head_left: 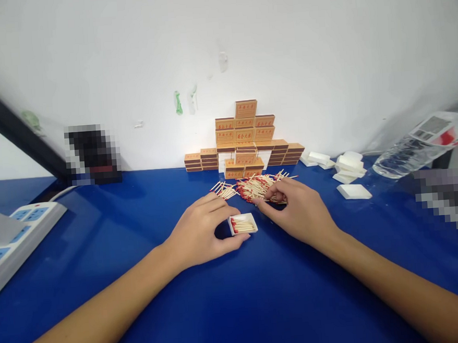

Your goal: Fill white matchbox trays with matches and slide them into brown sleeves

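Note:
A small white matchbox tray (243, 224) with several red-tipped matches inside rests on the blue table. My left hand (206, 228) grips it from the left, thumb at the near side and fingers at the far side. Beyond it lies a heap of loose matches (255, 187), with a smaller bunch of matches (225, 190) to its left. My right hand (299, 208) is at the right of the heap, its thumb and fingers curled together at the matches. What its fingertips hold is too small to make out.
Stacked matchboxes (245, 135) stand against the wall behind the heap. White empty trays (354, 191) lie at the right, near a clear plastic bottle (408, 151). A power strip (25, 233) sits at the left.

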### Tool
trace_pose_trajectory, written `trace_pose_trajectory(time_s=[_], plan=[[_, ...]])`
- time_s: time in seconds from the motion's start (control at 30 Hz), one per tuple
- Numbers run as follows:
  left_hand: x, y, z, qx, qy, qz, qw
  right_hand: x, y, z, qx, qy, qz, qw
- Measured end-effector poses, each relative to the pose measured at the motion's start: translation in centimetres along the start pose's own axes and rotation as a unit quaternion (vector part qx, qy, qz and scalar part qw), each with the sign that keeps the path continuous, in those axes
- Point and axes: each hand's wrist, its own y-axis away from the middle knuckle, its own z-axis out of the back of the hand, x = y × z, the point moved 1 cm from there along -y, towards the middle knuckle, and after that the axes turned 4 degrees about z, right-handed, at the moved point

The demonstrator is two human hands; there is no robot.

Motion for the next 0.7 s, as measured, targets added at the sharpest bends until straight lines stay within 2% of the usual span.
trace_pose_trajectory(time_s=[0.13, 0.27, 0.43, 0.6, 0.7], plan=[[-0.6, -0.1, -0.6, 0.012, 0.01, -0.012, 1.0, 0.9, -0.6, -1.1, -0.01, 0.051, 0.016, 0.999], [-0.7, -0.1, -0.2, -0.006, 0.005, -0.019, 1.0, 1.2, -1.3, -1.5, 0.028, 0.052, 0.03, 0.998], [-0.3, 0.0, 0.1, -0.007, -0.002, -0.013, 1.0, 0.9, -1.4, -1.0, 0.064, 0.059, 0.046, 0.995], [0.2, -0.1, 0.0, 0.003, 0.003, 0.014, 1.0, 0.0, -1.2, -0.2, 0.077, -0.003, 0.048, 0.996], [0.4, -0.2, 0.1, 0.004, -0.005, 0.027, 1.0, -0.6, -1.2, 0.1, 0.055, -0.053, 0.05, 0.996]])
